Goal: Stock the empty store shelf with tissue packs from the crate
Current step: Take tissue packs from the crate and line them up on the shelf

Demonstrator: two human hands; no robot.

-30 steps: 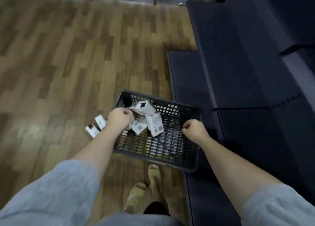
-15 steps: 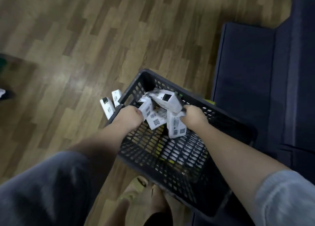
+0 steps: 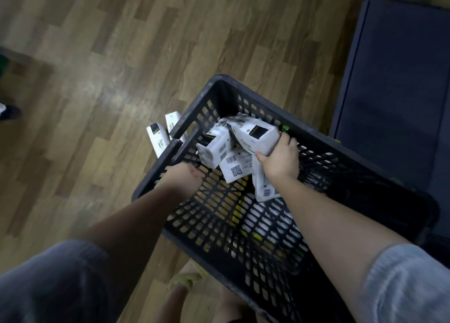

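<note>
- Floor (image 3: 102, 54): wood planks, wide bare stretch to your left and ahead, so that side looks the easier one for swinging a load out.
- Shelf (image 3: 394, 83): dark, flat, bare surface at upper right, just past the crate's far corner. Likely the target, and the short route runs over that rim.
- Crate (image 3: 243, 225): black lattice plastic, tilted toward you, near wall low. Mesh floor mostly bare, and the remaining packs lie bunched at the far end.
- Tissue packs (image 3: 233, 166): white, barcoded, heaped loose inside the crate's far end.
- Two packs on the floor (image 3: 158, 137): just outside the crate's left rim, touching or nearly so; I cannot tell which.
- Your right hand (image 3: 280, 159): fingers curled round the top pack (image 3: 255, 135), raised above the heap, probably to clear the rim.
- Your left hand (image 3: 185, 176): at the left rim, seemingly steadying the tilt; whether its fingers grip the rim I cannot tell.
</note>
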